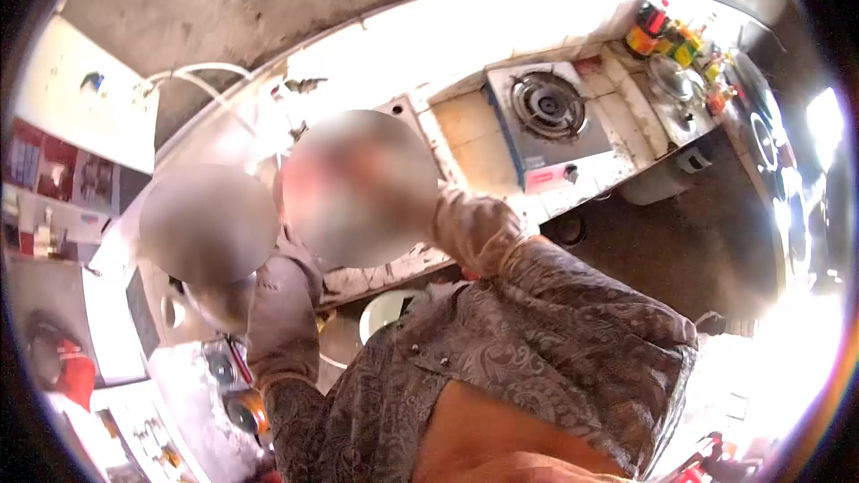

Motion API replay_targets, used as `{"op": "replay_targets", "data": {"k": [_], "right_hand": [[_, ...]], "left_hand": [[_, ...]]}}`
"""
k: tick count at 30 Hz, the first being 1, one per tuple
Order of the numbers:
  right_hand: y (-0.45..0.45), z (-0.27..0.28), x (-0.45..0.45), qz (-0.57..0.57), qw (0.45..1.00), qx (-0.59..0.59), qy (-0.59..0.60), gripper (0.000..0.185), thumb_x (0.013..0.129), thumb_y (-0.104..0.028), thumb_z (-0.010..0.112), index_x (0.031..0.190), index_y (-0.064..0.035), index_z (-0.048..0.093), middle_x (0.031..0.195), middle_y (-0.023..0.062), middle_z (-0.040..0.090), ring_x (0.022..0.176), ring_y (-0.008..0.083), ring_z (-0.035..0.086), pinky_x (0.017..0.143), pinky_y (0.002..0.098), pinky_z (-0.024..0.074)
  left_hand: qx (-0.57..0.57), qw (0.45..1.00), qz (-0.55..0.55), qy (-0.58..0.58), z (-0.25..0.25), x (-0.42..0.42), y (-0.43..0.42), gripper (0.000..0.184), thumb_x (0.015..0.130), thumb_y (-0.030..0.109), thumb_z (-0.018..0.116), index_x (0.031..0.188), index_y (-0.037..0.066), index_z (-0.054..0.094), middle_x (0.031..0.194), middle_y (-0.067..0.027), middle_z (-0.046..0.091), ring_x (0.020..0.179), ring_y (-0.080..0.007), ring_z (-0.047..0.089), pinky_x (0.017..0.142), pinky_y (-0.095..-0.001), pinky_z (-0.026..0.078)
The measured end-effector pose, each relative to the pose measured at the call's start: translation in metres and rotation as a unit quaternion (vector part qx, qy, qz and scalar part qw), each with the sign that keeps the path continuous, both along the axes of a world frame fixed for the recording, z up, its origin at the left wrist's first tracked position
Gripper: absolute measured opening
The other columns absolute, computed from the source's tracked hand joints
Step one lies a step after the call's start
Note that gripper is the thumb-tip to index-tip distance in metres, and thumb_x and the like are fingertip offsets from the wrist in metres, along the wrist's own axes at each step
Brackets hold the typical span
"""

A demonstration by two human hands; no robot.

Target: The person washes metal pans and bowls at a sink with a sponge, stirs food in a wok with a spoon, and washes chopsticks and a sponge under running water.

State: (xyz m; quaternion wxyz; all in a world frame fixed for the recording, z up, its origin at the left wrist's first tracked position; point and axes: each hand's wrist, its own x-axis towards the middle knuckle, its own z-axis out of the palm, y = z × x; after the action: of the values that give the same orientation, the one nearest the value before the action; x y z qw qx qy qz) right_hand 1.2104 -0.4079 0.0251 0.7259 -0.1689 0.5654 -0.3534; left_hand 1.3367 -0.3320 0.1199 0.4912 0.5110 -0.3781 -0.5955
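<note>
My two arms reach forward to a white counter [398,282], both in pale over-sleeves. The left sleeve [282,322] ends at my left hand [288,240], the right sleeve [479,228] at my right hand [420,206]. A large round blur covers most of both hands and whatever lies between them. Only smeared pink, red and whitish tones show there, so I cannot make out the fingers or any held thing. Beside the blur, a strip of metal with a round hole [398,110] is visible. Another blurred patch lies left of my left hand.
Right of my hands stands a single-burner gas stove [555,125] on the tiled counter. Several bottles [667,36] and a metal lid [676,80] are farther right. A white cabinet [98,94] stands at left. Below the counter edge is a pale round container [385,313].
</note>
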Motion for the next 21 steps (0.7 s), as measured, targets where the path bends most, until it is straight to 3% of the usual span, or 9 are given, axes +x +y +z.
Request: {"op": "replay_targets", "data": {"k": [1,2,3,4,10,15,17,19,21], "right_hand": [[-0.032,-0.075,0.03,-0.082,0.981,-0.132,-0.113,0.028,0.087,-0.027,0.044,0.092,-0.0032,0.056,0.067,0.0092,0.056,0.056,0.0188,0.056,0.05,0.035,0.0469],[-0.037,-0.105,0.026,0.05,0.872,-0.475,0.11,0.024,0.087,-0.024,0.043,0.091,-0.0021,0.054,0.07,0.0089,0.057,0.062,0.0202,0.059,0.057,0.0357,0.051],[0.029,0.0,-0.019,0.024,0.901,-0.43,-0.052,0.022,0.088,-0.02,0.04,0.086,-0.002,0.052,0.072,0.0104,0.057,0.066,0.0232,0.059,0.066,0.0372,0.0525],[0.024,0.027,-0.03,-0.004,0.949,-0.025,-0.316,0.021,0.089,-0.017,0.037,0.083,-0.002,0.051,0.072,0.012,0.057,0.067,0.0245,0.058,0.065,0.0368,0.0529],[-0.002,-0.045,-0.033,-0.033,0.971,-0.102,-0.212,0.025,0.088,-0.018,0.044,0.083,0.001,0.059,0.068,0.0084,0.056,0.051,0.0144,0.046,0.045,0.0263,0.04],[0.014,-0.02,-0.033,-0.072,0.971,-0.08,-0.213,0.02,0.086,-0.016,0.049,0.081,-0.0004,0.06,0.067,0.0071,0.057,0.049,0.0127,0.043,0.043,0.0246,0.0376],[0.004,-0.033,-0.039,-0.033,0.971,-0.083,-0.22,0.019,0.087,-0.015,0.047,0.078,-0.0025,0.059,0.066,0.0069,0.057,0.049,0.0117,0.046,0.044,0.0228,0.0397],[0.013,-0.011,-0.071,-0.083,0.887,-0.446,-0.091,0.025,0.087,-0.022,0.045,0.078,-0.0036,0.059,0.067,0.0068,0.058,0.054,0.0128,0.05,0.048,0.0243,0.0428],[0.028,-0.009,-0.085,-0.023,0.859,-0.495,0.13,0.023,0.084,-0.023,0.047,0.078,-0.005,0.061,0.068,0.007,0.06,0.056,0.0141,0.053,0.05,0.0261,0.0441]], "left_hand": [[0.002,0.999,0.021,-0.028,0.007,0.009,-0.001,0.022,0.084,0.022,0.056,0.098,0.006,0.053,0.079,-0.0036,0.057,0.065,-0.0123,0.054,0.054,-0.0252,0.044],[-0.03,0.998,0.031,-0.034,0.003,0.023,-0.009,0.025,0.084,0.024,0.056,0.101,0.006,0.051,0.081,-0.0038,0.057,0.066,-0.0121,0.054,0.055,-0.0249,0.043],[-0.065,0.996,0.041,-0.043,-0.001,0.04,-0.015,0.028,0.084,0.025,0.056,0.104,0.007,0.05,0.082,-0.004,0.057,0.067,-0.0119,0.054,0.055,-0.0245,0.043],[-0.058,0.996,0.041,-0.046,0.013,0.046,-0.008,0.028,0.085,0.026,0.056,0.104,0.007,0.051,0.084,-0.0047,0.057,0.069,-0.0119,0.054,0.056,-0.0242,0.043],[-0.181,0.959,0.101,-0.194,0.063,0.026,-0.017,0.031,0.085,0.03,0.056,0.108,0.01,0.054,0.1,-0.0087,0.057,0.076,-0.0155,0.054,0.061,-0.0271,0.045],[-0.457,0.699,0.137,-0.532,0.058,0.009,-0.066,0.032,0.086,0.028,0.053,0.112,0.01,0.054,0.097,-0.0142,0.059,0.078,-0.0256,0.058,0.072,-0.0328,0.046],[-0.398,0.807,0.053,-0.433,0.061,-0.005,-0.074,0.033,0.086,0.027,0.052,0.113,0.007,0.053,0.096,-0.0132,0.06,0.084,-0.0241,0.057,0.077,-0.0318,0.044],[-0.313,0.935,0.032,-0.163,0.052,-0.02,-0.084,0.034,0.086,0.024,0.051,0.108,-0.001,0.056,0.099,-0.0094,0.061,0.09,-0.0179,0.056,0.08,-0.0284,0.042],[-0.29,0.924,0.052,-0.245,0.06,-0.033,-0.077,0.032,0.087,0.021,0.049,0.109,-0.002,0.056,0.103,-0.0127,0.059,0.093,-0.0205,0.056,0.083,-0.0298,0.043]]}}
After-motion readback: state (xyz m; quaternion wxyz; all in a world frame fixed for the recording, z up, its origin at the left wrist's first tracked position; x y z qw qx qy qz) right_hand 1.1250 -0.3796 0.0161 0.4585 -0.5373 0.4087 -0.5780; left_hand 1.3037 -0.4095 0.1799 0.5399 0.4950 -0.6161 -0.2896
